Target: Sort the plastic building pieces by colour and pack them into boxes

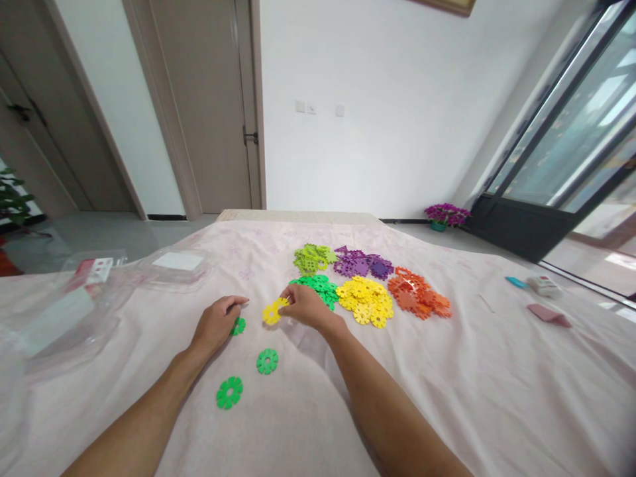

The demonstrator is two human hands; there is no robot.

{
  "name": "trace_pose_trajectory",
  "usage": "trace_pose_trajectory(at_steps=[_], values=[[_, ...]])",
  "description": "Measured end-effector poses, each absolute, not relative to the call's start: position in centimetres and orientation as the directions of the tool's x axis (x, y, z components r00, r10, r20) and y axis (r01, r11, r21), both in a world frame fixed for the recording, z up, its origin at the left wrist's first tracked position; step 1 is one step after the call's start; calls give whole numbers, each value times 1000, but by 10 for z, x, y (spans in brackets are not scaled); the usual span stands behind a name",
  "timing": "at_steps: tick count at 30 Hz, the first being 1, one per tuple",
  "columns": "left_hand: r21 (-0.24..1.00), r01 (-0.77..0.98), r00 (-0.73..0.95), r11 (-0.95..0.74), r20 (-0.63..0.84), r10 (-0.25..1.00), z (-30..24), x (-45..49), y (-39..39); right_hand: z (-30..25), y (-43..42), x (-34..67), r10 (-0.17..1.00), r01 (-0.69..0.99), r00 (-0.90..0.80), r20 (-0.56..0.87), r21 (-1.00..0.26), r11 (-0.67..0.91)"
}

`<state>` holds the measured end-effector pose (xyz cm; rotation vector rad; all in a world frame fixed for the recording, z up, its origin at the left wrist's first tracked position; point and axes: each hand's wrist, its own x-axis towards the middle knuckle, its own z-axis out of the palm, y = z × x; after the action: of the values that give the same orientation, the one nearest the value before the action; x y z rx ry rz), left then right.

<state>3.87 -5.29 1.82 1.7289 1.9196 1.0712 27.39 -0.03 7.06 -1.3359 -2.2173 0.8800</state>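
Note:
Between the thumb and fingers of my right hand (305,303) is a yellow notched flower-shaped disc (271,314); a second yellow one seems to overlap it. My left hand (217,321) is curled low over the cloth, its fingers at a green notched disc (239,326) that they partly cover. Nearer to me, one green disc (267,361) lies flat, and another green disc (229,393) lies to its lower left. Beyond my right wrist are a pile of yellow discs (365,299) and a green pile (322,289), partly hidden by that hand.
Light green pieces (311,258), purple pieces (355,262) and orange pieces (415,291) form piles farther back. Clear plastic packaging (64,318) covers the left side of the pink tablecloth (447,384). At right lie a folded pink cloth (548,315), a small white box (544,286) and a blue object (517,282).

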Motion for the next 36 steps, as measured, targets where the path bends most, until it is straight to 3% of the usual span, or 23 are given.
trace_pose_trajectory(at_steps=[5,11,14,16,18,21,24,27,32,36], values=[[716,697,-191,-38,236,953,17,38,-53,100,27,352,959,803,-267,96,-528,276],[742,670,-222,-20,225,949,19,38,-54,108,33,425,999,943,27,39,-331,-12],[769,640,-245,-1,205,947,18,38,-54,116,31,428,992,976,57,109,-214,-33],[783,622,-260,6,199,945,17,37,-53,123,28,415,986,974,-4,164,-221,41],[797,604,-275,9,197,941,15,36,-52,128,23,392,977,933,-149,150,-306,189],[822,570,-297,0,205,933,11,33,-51,128,7,345,875,765,-484,9,-482,428],[844,536,-320,-23,228,920,7,30,-49,116,-14,300,707,653,-689,-160,-561,509],[856,517,-334,-35,239,912,5,27,-46,99,-31,269,578,603,-780,-240,-536,591],[864,501,-330,-40,234,915,4,26,-44,79,-41,252,535,581,-810,-241,-457,674],[876,481,-341,-36,225,913,8,28,-46,67,-42,247,560,516,-817,-140,-612,599]])
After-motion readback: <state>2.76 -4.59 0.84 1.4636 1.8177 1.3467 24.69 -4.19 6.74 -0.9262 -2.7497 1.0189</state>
